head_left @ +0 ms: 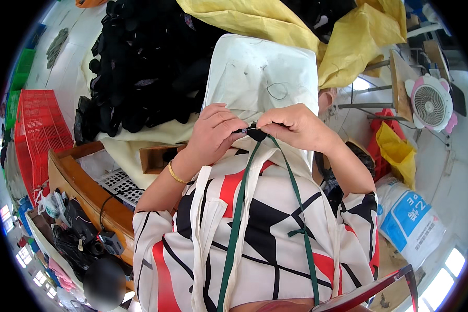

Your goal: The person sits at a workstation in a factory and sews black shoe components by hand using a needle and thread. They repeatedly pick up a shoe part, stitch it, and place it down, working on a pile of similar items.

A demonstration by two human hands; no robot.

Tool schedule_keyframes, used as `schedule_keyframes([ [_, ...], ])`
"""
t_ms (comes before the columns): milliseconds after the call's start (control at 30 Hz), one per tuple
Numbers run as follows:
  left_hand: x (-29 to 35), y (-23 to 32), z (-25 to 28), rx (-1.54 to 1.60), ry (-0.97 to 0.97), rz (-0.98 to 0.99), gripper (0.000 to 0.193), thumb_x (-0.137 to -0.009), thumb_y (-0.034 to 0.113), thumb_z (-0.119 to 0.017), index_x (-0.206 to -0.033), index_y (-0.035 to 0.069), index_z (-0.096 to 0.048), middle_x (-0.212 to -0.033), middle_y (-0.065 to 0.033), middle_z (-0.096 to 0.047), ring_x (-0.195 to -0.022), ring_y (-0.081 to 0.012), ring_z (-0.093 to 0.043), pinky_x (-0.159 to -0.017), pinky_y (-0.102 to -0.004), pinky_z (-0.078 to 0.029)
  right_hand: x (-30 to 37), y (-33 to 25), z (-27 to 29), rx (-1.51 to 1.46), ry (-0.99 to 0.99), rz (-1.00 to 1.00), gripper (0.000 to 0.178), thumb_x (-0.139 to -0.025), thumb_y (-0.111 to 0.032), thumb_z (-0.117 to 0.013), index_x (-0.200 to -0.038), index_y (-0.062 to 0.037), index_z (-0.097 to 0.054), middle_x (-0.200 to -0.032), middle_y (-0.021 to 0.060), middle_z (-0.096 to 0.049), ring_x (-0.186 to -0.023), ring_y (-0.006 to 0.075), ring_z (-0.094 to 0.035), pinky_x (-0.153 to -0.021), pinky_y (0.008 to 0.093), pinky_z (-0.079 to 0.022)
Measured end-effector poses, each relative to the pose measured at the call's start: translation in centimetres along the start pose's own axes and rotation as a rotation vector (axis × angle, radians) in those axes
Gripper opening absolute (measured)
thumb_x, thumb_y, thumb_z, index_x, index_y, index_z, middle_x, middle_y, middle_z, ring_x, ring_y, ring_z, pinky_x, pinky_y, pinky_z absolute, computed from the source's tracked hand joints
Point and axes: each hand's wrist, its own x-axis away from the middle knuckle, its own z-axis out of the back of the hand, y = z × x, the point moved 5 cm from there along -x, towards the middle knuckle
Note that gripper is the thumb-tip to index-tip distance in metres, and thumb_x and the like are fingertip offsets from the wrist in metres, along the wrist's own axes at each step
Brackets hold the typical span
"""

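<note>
Close together in front of my chest, both hands work at a small black piece [256, 133], which looks like fabric. My left hand [213, 129] pinches its left edge between thumb and fingers, where a bit of purple shows. From the other side my right hand [298, 126] is closed in a pinch by the piece's upper right edge. A thin pale sliver shows at its fingertips, too small to name. A dark green cord [239, 213] runs down both sides of my chest from near the black piece. Behind the hands lies a white padded surface [262, 67].
A large heap of black items [145, 67] lies at the far left, beside yellow sheeting [260, 15]. A wooden drawer unit [83, 192] and red crate [36, 135] stand left. At right are a fan [430, 101], a stool [400, 83] and a white-blue sack [411, 221].
</note>
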Motion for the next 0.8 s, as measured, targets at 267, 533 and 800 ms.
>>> schedule_keyframes([
  [267,0.2,1.3,-0.5,-0.042,-0.005,-0.054,0.029,-0.069,0.009,-0.082,-0.095,0.01,-0.068,-0.09,-0.0018,-0.066,-0.086,-0.021,-0.062,-0.091,-0.0417,-0.049,1.0,1.1,-0.7,0.003,-0.018,-0.034,0.009,-0.089,-0.006,-0.064,-0.098,-0.0061,-0.066,-0.083,0.0097,-0.068,-0.07,0.0275,-0.065,-0.065,0.0318,-0.05],
  [533,0.1,1.5,-0.6,-0.056,0.006,-0.081,0.031,-0.067,0.007,-0.083,-0.094,0.01,-0.068,-0.089,-0.0012,-0.066,-0.085,-0.02,-0.062,-0.091,-0.0407,-0.049,1.4,1.5,-0.7,-0.032,-0.014,-0.012,0.011,-0.089,-0.005,-0.063,-0.099,-0.0062,-0.067,-0.082,0.011,-0.068,-0.069,0.0271,-0.065,-0.065,0.0313,-0.05],
  [800,0.4,1.9,-0.8,-0.087,0.014,-0.109,0.031,-0.068,0.007,-0.082,-0.095,0.011,-0.068,-0.093,-0.0016,-0.066,-0.085,-0.021,-0.061,-0.091,-0.0414,-0.05,1.7,1.7,-0.7,-0.017,-0.034,0.003,0.014,-0.088,-0.004,-0.063,-0.101,-0.007,-0.069,-0.079,0.013,-0.067,-0.067,0.0268,-0.064,-0.064,0.0312,-0.05],
])
